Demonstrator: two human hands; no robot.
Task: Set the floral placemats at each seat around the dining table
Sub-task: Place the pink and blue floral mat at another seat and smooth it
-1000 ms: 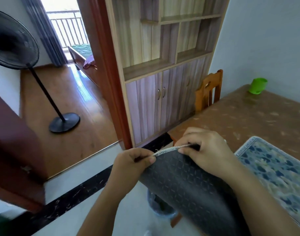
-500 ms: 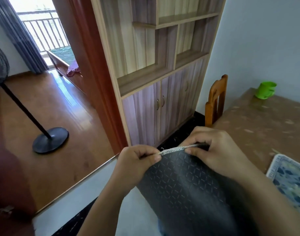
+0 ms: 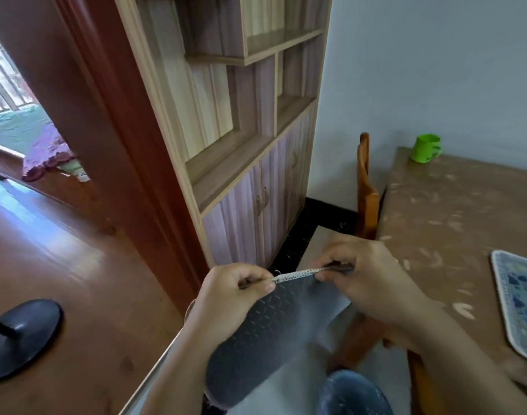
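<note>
**Head view.** The left hand [image 3: 236, 292] and right hand [image 3: 373, 283] each pinch the top edge of a mat [image 3: 274, 327] between the thumb and curled fingers. The hands are close together, with a short span of pale woven trim showing between them. The mat hangs from this edge in mid-air, beside the near-left corner of the table [image 3: 453, 223]. Its dark, diamond-embossed underside faces the camera, and its lower part is motion-blurred.

A second mat [image 3: 515, 301], blue-and-white floral side up, lies flat on the table at the right margin, well apart from the hands. A green cup [image 3: 426, 148] stands at the table's far corner, near the wall. A wooden chair [image 3: 366, 187] is drawn up to the table's left end.

Further left are a cabinet [image 3: 241, 151] and a red-brown door frame [image 3: 127, 136]. A fan base [image 3: 19, 333] rests on the wood floor. A bluish round object [image 3: 355, 393] below the hands is too blurred to identify; it is possibly a bin.
</note>
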